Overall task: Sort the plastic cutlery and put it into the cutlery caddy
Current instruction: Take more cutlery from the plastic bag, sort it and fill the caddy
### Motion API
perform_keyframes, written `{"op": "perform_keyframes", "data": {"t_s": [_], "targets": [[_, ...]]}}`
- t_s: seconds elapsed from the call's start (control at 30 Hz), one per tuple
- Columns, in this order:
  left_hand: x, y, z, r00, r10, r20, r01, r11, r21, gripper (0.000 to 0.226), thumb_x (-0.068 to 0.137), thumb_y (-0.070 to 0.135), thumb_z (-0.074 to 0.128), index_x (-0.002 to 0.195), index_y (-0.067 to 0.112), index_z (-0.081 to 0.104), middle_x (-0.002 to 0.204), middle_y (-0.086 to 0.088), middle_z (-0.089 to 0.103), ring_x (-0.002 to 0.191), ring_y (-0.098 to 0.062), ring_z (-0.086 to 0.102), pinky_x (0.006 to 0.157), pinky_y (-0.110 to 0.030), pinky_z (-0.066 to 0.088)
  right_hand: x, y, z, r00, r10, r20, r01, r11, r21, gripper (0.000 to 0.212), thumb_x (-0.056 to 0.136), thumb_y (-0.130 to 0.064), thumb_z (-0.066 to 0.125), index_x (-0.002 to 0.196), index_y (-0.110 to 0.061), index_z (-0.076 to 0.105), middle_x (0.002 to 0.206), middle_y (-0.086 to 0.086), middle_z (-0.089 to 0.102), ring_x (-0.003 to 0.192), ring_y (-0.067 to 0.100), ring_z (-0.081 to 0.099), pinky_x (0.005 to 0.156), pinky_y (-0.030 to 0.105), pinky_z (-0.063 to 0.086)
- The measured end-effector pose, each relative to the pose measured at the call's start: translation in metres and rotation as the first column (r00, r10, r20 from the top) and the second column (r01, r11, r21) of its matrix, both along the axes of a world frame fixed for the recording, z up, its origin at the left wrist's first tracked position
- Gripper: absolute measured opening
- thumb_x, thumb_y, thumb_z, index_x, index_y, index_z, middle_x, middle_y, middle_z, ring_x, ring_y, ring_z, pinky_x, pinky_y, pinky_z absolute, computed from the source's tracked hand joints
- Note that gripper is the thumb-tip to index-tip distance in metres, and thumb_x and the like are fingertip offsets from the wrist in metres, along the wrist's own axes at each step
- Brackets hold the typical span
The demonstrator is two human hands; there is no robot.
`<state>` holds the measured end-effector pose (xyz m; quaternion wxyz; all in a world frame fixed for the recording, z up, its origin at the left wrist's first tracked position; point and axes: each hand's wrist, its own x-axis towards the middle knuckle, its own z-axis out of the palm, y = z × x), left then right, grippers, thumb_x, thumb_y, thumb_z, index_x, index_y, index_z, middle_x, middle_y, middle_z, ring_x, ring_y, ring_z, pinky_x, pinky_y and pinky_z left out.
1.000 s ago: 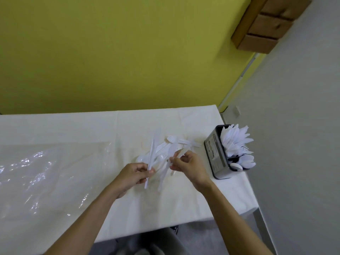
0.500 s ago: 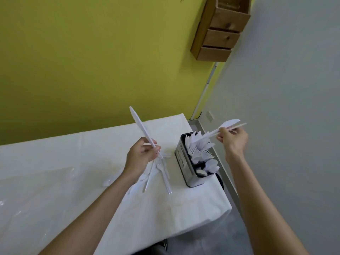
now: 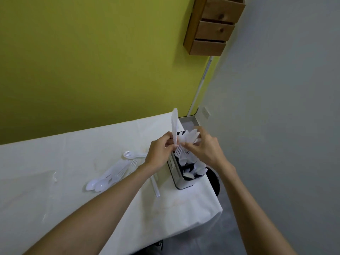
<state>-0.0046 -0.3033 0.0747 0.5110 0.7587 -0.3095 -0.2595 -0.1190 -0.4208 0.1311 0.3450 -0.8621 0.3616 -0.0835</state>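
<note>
Moved in over cutlery caddy (image 3: 184,183) to meet left hand (image 3: 159,153): right hand (image 3: 204,150), hard to tell if holding. Left fingers (image 3: 167,142) clamped on knife (image 3: 174,123). Light, bendy, slippery; hold the handle.

White plastic cutlery (image 3: 112,173) on a white tablecloth (image 3: 55,208) — black caddy (image 3: 184,183), yellow-green wall (image 3: 92,61) upper left, brown wooden drawers (image 3: 213,28).

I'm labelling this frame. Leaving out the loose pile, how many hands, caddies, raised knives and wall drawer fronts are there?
Hands: 2 (left hand, right hand)
Cutlery caddy: 1
Knife, held up by the left hand: 1
Wooden drawer fronts: 3
Total: 7
</note>
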Motion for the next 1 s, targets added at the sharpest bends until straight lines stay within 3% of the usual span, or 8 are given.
{"op": "perform_keyframes", "data": {"t_s": [0.13, 0.3, 0.47, 0.57, 0.73, 0.87, 0.93, 1.0], "targets": [[-0.003, -0.005, -0.002, 0.952, -0.140, 0.274, 0.109, 0.986, 0.126, 0.033, 0.092, 0.005, 0.053, 0.122, 0.017, 0.059, 0.094, -0.005, 0.070, 0.083, -0.021, 0.062, 0.073, -0.027, 0.046, 0.003, -0.004, 0.016, 0.982, 0.056, 0.181, -0.045, 0.997, -0.061, 0.062, 0.074, -0.063, 0.069, 0.124, -0.029, 0.055, 0.112, -0.012, 0.064, 0.095, 0.008, 0.062, 0.077, 0.026, 0.049], [-0.004, -0.006, -0.009, 0.903, -0.165, 0.397, 0.145, 0.986, 0.079, 0.013, 0.086, 0.002, 0.056, 0.091, 0.013, 0.061, 0.083, -0.006, 0.068, 0.074, -0.025, 0.062, 0.070, -0.037, 0.052, 0.015, -0.002, 0.011, 0.925, 0.152, 0.349, -0.109, 0.984, -0.140, 0.012, 0.091, -0.030, 0.066, 0.082, -0.024, 0.068, 0.089, -0.018, 0.070, 0.077, 0.003, 0.054, 0.066, 0.012, 0.035], [-0.004, 0.014, -0.023, 0.952, -0.005, 0.305, 0.014, 1.000, -0.025, 0.018, 0.083, 0.000, 0.066, 0.096, 0.013, 0.066, 0.093, 0.003, 0.064, 0.084, -0.008, 0.063, 0.075, -0.014, 0.050, 0.012, -0.002, -0.026, 0.957, 0.172, 0.233, -0.116, 0.964, -0.238, 0.015, 0.089, -0.033, 0.067, 0.096, -0.021, 0.071, 0.098, -0.007, 0.071, 0.094, 0.016, 0.048, 0.080, 0.037, 0.046], [0.001, 0.033, -0.035, 0.966, 0.038, 0.255, -0.041, 0.999, 0.005, 0.015, 0.085, 0.003, 0.067, 0.096, 0.012, 0.065, 0.094, 0.000, 0.065, 0.087, -0.010, 0.063, 0.076, -0.012, 0.049, 0.013, 0.002, -0.025, 0.948, 0.154, 0.280, -0.074, 0.957, -0.280, 0.035, 0.091, -0.045, 0.059, 0.118, -0.023, 0.061, 0.107, -0.006, 0.066, 0.098, 0.014, 0.047, 0.086, 0.033, 0.041], [0.005, 0.059, -0.047, 0.982, 0.072, 0.175, -0.078, 0.997, 0.028, 0.013, 0.088, 0.009, 0.065, 0.100, 0.013, 0.065, 0.097, 0.002, 0.066, 0.089, -0.006, 0.062, 0.075, -0.005, 0.045, 0.018, 0.007, -0.041, 0.926, 0.180, 0.332, 0.028, 0.844, -0.535, 0.014, 0.091, -0.020, 0.062, 0.090, -0.011, 0.073, 0.077, -0.001, 0.070, 0.085, 0.025, 0.054, 0.069, 0.044, 0.049], [0.010, 0.079, -0.058, 0.982, 0.080, 0.170, -0.088, 0.995, 0.043, 0.013, 0.090, 0.007, 0.062, 0.100, 0.015, 0.066, 0.097, 0.003, 0.068, 0.090, -0.008, 0.064, 0.081, -0.019, 0.052, 0.015, 0.012, -0.049, 0.944, 0.232, 0.233, -0.044, 0.790, -0.611, 0.032, 0.097, -0.024, 0.050, 0.117, -0.009, 0.069, 0.121, 0.003, 0.069, 0.116, 0.026, 0.058, 0.097, 0.047, 0.046], [0.014, 0.090, -0.063, 0.977, 0.098, 0.190, -0.114, 0.991, 0.072, 0.015, 0.089, 0.004, 0.061, 0.099, 0.014, 0.066, 0.097, 0.004, 0.068, 0.092, -0.009, 0.064, 0.083, -0.024, 0.053, 0.015, 0.018, -0.050, 0.952, 0.297, 0.074, -0.204, 0.795, -0.571, 0.048, 0.104, -0.031, 0.030, 0.139, -0.009, 0.052, 0.144, 0.006, 0.052, 0.139, 0.017, 0.040, 0.119, 0.041, 0.021], [0.017, 0.105, -0.070, 0.970, 0.116, 0.216, -0.143, 0.983, 0.115, 0.015, 0.089, 0.003, 0.061, 0.100, 0.012, 0.067, 0.098, 0.004, 0.068, 0.093, -0.011, 0.063, 0.084, -0.025, 0.050, 0.015, 0.024, -0.051, 0.948, 0.310, -0.065, -0.293, 0.780, -0.553, 0.059, 0.104, -0.040, 0.015, 0.146, -0.008, 0.040, 0.152, 0.007, 0.040, 0.146, 0.012, 0.021, 0.122, 0.037, 0.000]]}}
